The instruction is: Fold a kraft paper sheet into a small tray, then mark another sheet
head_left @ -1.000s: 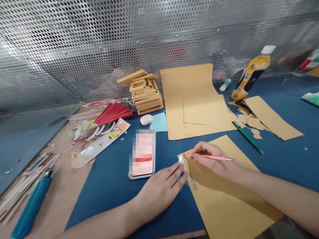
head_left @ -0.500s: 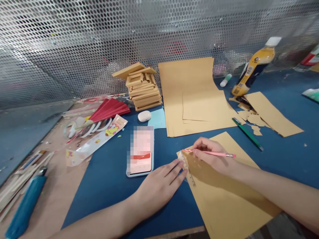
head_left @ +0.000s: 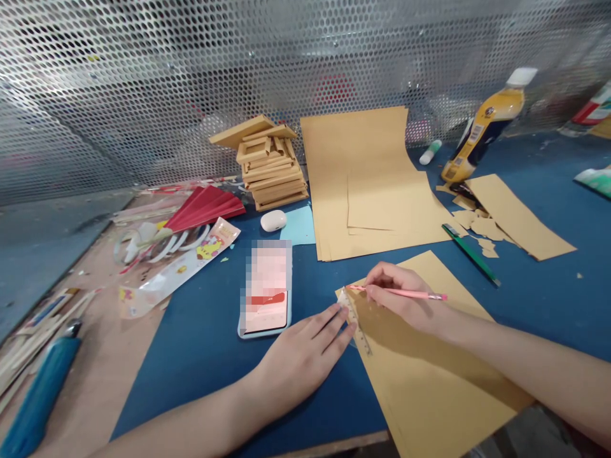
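Note:
My left hand [head_left: 308, 350] lies flat with its fingers stretched out, the fingertips pressing a clear ruler [head_left: 361, 334] down along the left edge of a brown paper sheet [head_left: 429, 381]. In my right hand [head_left: 403, 296] a pink pencil [head_left: 415, 293] is pinched. Its tip touches or hovers at the sheet near the ruler's top end; I cannot tell which. Left of the sheet a phone [head_left: 267, 312] in a pale case lies face up, part of its screen blurred out.
Behind are larger brown sheets [head_left: 358, 140], stacked cardboard frames [head_left: 274, 178], a white earbud case [head_left: 273, 221] and a tilted bottle [head_left: 487, 130]. A green cutter [head_left: 470, 254] and paper scraps [head_left: 482, 224] lie right; a blue-handled tool [head_left: 45, 388] and red folded paper [head_left: 207, 208] lie left.
The whole view has shifted slightly, so things appear a little farther left. Both hands keep the same hold on ruler and pencil.

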Demonstrator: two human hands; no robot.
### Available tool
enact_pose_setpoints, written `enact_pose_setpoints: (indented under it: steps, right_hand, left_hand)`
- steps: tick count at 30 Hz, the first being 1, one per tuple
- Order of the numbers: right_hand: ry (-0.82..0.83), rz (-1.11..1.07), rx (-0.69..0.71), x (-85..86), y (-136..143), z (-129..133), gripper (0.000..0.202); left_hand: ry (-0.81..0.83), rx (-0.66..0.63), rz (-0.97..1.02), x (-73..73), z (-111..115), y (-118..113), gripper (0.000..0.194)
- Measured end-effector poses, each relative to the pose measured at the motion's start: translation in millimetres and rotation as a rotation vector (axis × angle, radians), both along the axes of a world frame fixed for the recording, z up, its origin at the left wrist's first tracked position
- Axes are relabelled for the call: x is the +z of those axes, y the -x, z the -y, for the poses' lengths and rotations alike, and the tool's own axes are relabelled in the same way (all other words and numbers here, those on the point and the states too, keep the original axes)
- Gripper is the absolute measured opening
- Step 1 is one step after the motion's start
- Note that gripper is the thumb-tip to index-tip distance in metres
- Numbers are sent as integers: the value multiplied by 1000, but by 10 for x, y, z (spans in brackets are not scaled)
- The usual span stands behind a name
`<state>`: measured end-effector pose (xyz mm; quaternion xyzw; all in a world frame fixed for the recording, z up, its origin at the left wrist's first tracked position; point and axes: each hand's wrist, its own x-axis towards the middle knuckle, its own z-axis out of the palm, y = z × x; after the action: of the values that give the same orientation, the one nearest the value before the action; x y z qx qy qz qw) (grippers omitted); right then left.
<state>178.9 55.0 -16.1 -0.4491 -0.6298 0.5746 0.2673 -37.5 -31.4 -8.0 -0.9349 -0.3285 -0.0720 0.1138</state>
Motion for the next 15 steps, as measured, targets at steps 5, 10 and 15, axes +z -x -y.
enact_pose_setpoints:
  steps: [5,10,15]
  right_hand:
    - [-6,6,7,6,0,10,18]
    - [-25,23,-4,-14,0,18,22]
    - [-109,73,34,-33,-32,-3,20]
  left_hand:
    - [18,-1,-2,0,-6,8,41]
    - [37,-2,-16,-12,-5,11,39]
    - [50,1,-11,-6,-3,11,39]
